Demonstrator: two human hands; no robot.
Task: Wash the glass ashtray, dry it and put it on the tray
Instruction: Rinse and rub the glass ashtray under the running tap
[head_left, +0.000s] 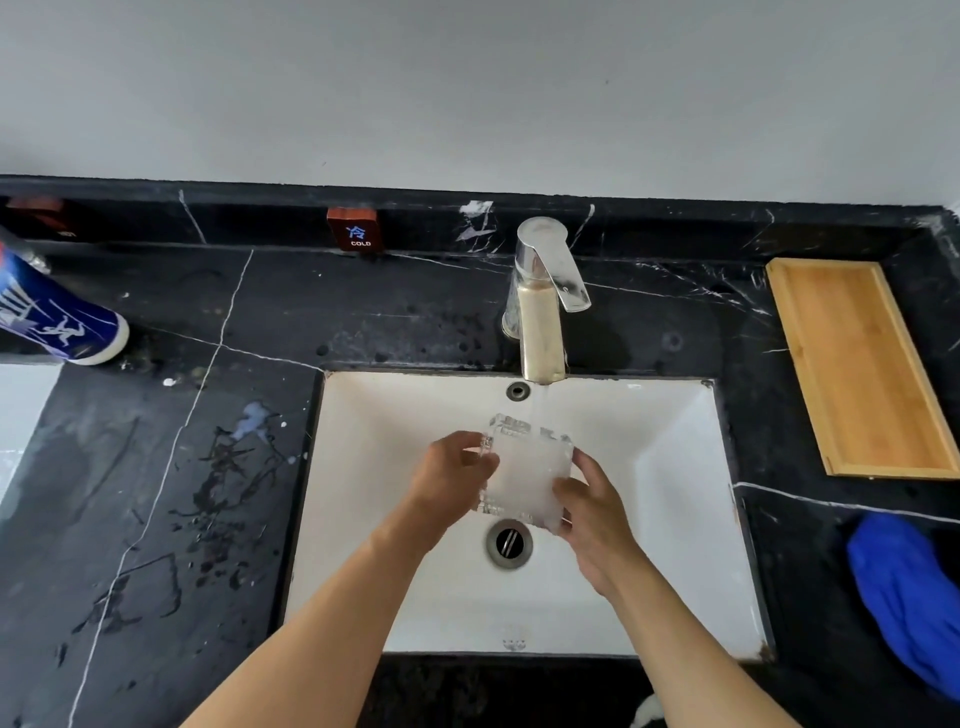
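A square clear glass ashtray (525, 470) is held over the white sink (691, 519), under running water from the chrome tap (543, 291). My left hand (449, 480) grips its left edge and my right hand (592, 512) grips its right and lower edge. The ashtray is tilted toward me, above the drain (509, 543). The empty wooden tray (857, 366) lies on the black counter at the right. A blue cloth (909, 597) lies crumpled on the counter at the lower right.
The black marble counter (208, 467) around the sink is wet with splashes on the left. A blue bottle (57, 317) stands at the far left. A small red "COLD" sign (356, 231) sits on the back ledge.
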